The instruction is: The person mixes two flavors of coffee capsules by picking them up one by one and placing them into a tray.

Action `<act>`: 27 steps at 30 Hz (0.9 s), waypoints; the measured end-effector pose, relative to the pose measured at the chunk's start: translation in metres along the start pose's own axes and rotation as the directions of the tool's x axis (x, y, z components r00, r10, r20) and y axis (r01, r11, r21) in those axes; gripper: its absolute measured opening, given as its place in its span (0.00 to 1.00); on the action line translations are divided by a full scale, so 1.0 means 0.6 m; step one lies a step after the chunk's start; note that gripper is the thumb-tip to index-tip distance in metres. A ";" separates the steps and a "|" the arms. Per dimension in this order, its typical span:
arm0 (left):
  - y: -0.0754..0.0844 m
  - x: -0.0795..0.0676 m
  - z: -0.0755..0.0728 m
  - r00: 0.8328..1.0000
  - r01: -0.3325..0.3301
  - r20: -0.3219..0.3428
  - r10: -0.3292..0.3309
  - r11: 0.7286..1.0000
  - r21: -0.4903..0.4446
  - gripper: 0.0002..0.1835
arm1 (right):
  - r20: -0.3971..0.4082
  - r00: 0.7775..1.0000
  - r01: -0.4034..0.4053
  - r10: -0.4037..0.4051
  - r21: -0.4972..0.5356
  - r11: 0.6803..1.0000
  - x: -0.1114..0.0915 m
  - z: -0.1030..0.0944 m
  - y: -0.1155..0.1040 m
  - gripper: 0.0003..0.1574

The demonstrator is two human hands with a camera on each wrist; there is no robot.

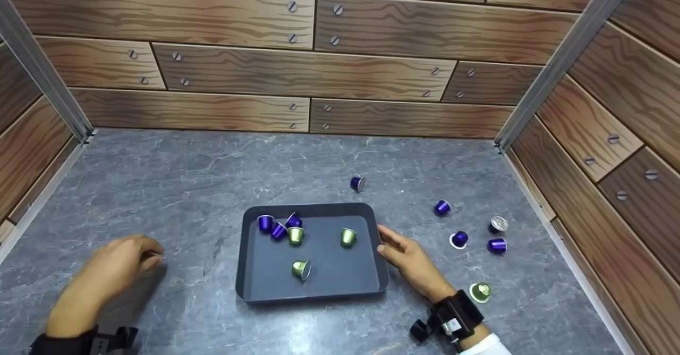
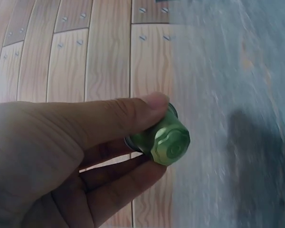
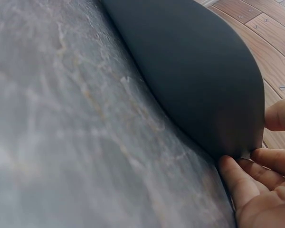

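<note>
My left hand [image 1: 114,264] is above the tabletop, left of a dark grey tray [image 1: 329,278]. Its thumb and fingers pinch a green coffee capsule [image 2: 171,145], which shows in the left wrist view but is hidden in the head view. At the tray's right side, my right hand [image 1: 414,264] grips the edge. The right wrist view shows the thumb at the tray's rim [image 3: 256,90] and the fingertips low against its outer wall. Three purple capsules [image 1: 265,224] sit in the tray's back left corner. Three green capsules [image 1: 348,237] also lie in the tray, spread apart.
Right of the tray lie several loose purple capsules [image 1: 497,246], a capsule with its silver lid up [image 1: 499,224] and a green capsule [image 1: 481,292]. Another purple capsule [image 1: 357,184] lies behind the tray. Wood-patterned walls [image 1: 239,73] bound the grey marbled tabletop [image 1: 159,174].
</note>
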State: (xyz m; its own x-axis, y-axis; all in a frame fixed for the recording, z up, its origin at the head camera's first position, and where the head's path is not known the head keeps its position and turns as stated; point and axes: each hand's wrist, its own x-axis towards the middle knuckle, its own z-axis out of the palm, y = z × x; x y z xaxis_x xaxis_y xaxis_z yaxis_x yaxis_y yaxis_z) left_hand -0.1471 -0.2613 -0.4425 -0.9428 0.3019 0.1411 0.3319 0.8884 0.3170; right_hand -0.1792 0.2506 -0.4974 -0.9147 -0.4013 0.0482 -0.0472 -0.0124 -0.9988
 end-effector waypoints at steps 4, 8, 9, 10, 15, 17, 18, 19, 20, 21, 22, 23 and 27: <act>0.012 0.010 0.001 0.998 -0.038 -0.049 0.037 0.999 -0.009 0.08 | -0.011 1.000 -0.008 0.008 -0.002 1.000 0.004 -0.007 0.018 0.33; 0.026 0.022 -0.002 0.994 -0.060 -0.088 0.059 0.998 -0.015 0.07 | -0.024 1.000 0.014 -0.014 -0.023 1.000 0.005 -0.009 0.026 0.33; 0.030 0.026 -0.002 0.993 -0.062 -0.097 0.060 0.998 -0.016 0.07 | -0.025 0.999 0.023 -0.024 -0.030 0.999 0.006 -0.010 0.027 0.33; 0.034 0.030 -0.002 0.992 -0.069 -0.105 0.066 0.997 -0.019 0.07 | -0.026 0.999 0.031 -0.032 -0.042 0.999 0.005 -0.010 0.028 0.33; 0.054 0.050 -0.001 0.982 -0.111 -0.154 0.107 0.994 -0.022 0.06 | -0.027 0.999 0.035 -0.037 -0.061 0.998 0.005 -0.011 0.030 0.33; 0.062 0.059 0.000 0.977 -0.130 -0.172 0.124 0.991 -0.026 0.06 | -0.026 0.999 0.026 -0.027 -0.043 0.999 0.004 -0.011 0.030 0.35; 0.067 0.063 0.000 0.975 -0.136 -0.181 0.129 0.990 -0.029 0.06 | -0.026 0.999 0.021 -0.022 -0.032 0.999 0.004 -0.011 0.029 0.36; 0.071 0.067 -0.001 0.973 -0.142 -0.188 0.133 0.989 -0.031 0.06 | -0.025 1.000 0.017 -0.018 -0.022 1.000 0.004 -0.010 0.029 0.37; 0.076 0.071 -0.001 0.971 -0.148 -0.195 0.138 0.988 -0.039 0.06 | -0.024 1.000 0.013 -0.013 -0.011 1.000 0.005 -0.010 0.028 0.38; 0.080 0.075 -0.001 0.969 -0.154 -0.202 0.142 0.987 -0.046 0.06 | -0.023 1.000 0.007 -0.007 -0.001 1.000 0.005 -0.010 0.028 0.39; 0.085 0.079 -0.002 0.967 -0.158 -0.208 0.144 0.986 -0.051 0.05 | -0.021 1.000 0.002 -0.002 0.009 1.000 0.005 -0.009 0.027 0.39; 0.090 0.083 -0.002 0.965 -0.163 -0.214 0.148 0.985 -0.056 0.05 | -0.019 1.000 -0.002 0.003 0.018 1.000 0.005 -0.009 0.027 0.39; 0.106 0.098 -0.002 0.958 -0.192 -0.230 0.172 0.979 -0.066 0.05 | -0.013 1.000 -0.017 0.017 0.031 0.999 0.006 -0.010 0.025 0.35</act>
State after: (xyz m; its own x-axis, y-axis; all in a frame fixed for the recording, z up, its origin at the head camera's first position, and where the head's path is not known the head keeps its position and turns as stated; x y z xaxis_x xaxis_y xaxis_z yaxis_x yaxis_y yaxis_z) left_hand -0.1813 -0.1875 -0.4132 -0.8392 0.3624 0.4055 0.5076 0.7895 0.3450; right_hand -0.1855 0.2542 -0.5121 -0.9207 -0.3890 0.0313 -0.0196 -0.0340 -0.9992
